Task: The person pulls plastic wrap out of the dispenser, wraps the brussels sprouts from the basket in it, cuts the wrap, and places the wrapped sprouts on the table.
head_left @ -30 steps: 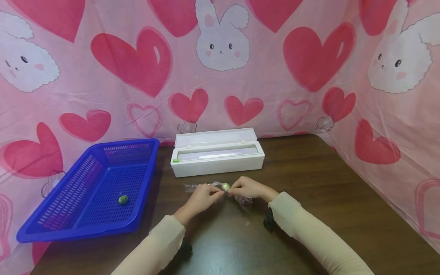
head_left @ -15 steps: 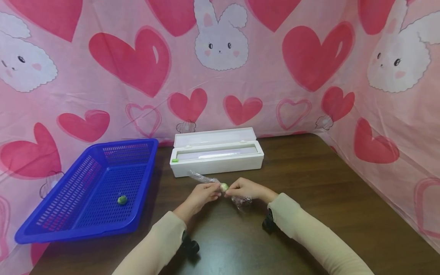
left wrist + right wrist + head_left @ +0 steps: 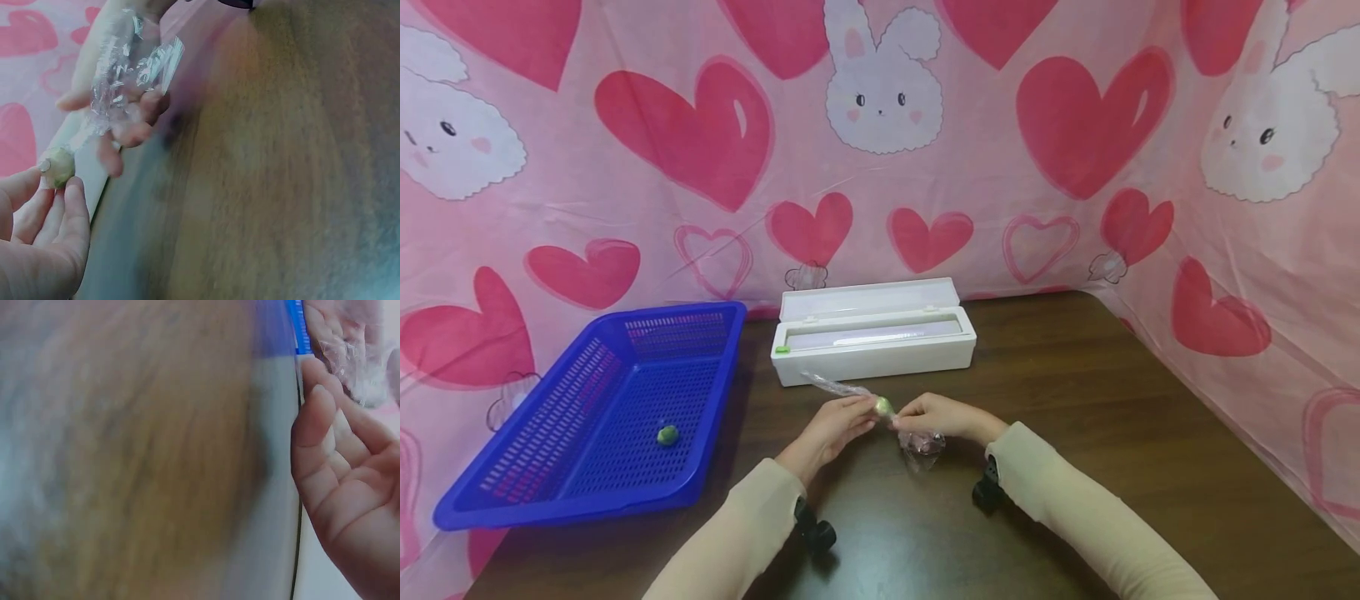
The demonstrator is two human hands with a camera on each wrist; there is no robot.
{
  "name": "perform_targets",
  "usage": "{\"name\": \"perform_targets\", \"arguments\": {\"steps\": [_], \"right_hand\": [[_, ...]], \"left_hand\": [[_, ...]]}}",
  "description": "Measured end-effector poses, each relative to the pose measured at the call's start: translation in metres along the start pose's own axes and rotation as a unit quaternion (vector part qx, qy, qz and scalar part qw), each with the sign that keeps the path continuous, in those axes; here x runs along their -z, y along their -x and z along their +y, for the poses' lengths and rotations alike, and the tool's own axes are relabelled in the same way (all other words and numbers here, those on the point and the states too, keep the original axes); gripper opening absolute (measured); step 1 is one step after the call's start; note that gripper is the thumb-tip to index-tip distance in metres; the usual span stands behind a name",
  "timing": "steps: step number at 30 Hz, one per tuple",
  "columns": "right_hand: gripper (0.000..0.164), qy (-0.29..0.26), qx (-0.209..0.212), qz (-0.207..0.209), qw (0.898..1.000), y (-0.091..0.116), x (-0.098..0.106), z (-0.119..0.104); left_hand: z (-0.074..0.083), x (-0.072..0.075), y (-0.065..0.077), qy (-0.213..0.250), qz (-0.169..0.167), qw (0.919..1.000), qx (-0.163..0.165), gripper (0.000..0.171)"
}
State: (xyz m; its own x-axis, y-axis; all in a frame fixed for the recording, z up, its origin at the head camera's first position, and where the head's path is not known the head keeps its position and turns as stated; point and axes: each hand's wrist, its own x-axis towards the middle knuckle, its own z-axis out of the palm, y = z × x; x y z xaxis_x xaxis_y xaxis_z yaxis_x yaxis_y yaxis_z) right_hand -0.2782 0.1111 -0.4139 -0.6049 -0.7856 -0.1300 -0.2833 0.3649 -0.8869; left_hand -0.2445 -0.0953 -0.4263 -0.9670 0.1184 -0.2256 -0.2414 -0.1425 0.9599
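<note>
"Clear film (image 3: 922,450) trails from both sides of that green ball (image 3: 882,407). Where exactly is it?"

"Between the two hands, over the brown table (image 3: 1060,392), nearer the person than the open white box (image 3: 874,360). A second green ball (image 3: 667,435) lies well apart, in the blue basket (image 3: 565,510)."

"And the fingers?"

"The left hand (image 3: 833,429) pinches the ball, its thumb on one side and fingertips on the other, parted by just the ball's width. The right hand (image 3: 943,415) has its fingers bent, right at the film beside the ball. It blurs in the left wrist view, so I can't tell whether they grip the film or only touch it."

"How would it handle?"

"Light, I'd guess, and fairly firm, but slick where the film covers it. A round thing could roll out of a loose pinch."

"So hold it where?"

"Across its middle, thumb opposite fingers. Take the film where it gathers close to the ball; it's limp, probably clingy, and might tear if pulled hard."
</note>
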Motion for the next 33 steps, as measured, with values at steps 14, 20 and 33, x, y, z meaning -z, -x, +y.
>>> {"name": "perform_targets", "arguments": {"steps": [14,20,33], "right_hand": [[0.01,-0.112,-0.02,-0.055,0.992,-0.0005,0.0029,0.0096],[0.02,-0.085,-0.01,-0.047,0.995,0.0003,0.0026,0.0086],[0.025,-0.048,0.082,0.056,0.994,-0.0055,-0.0004,0.0063]], "left_hand": [[0.0009,0.0079,-0.0036,0.047,0.02,0.9987,0.005,0.034],[0.001,0.0089,-0.0025,0.052,0.013,0.9986,0.005,0.033],[-0.0023,0.0106,-0.0008,0.076,-0.018,0.9968,0.017,0.024]]}}
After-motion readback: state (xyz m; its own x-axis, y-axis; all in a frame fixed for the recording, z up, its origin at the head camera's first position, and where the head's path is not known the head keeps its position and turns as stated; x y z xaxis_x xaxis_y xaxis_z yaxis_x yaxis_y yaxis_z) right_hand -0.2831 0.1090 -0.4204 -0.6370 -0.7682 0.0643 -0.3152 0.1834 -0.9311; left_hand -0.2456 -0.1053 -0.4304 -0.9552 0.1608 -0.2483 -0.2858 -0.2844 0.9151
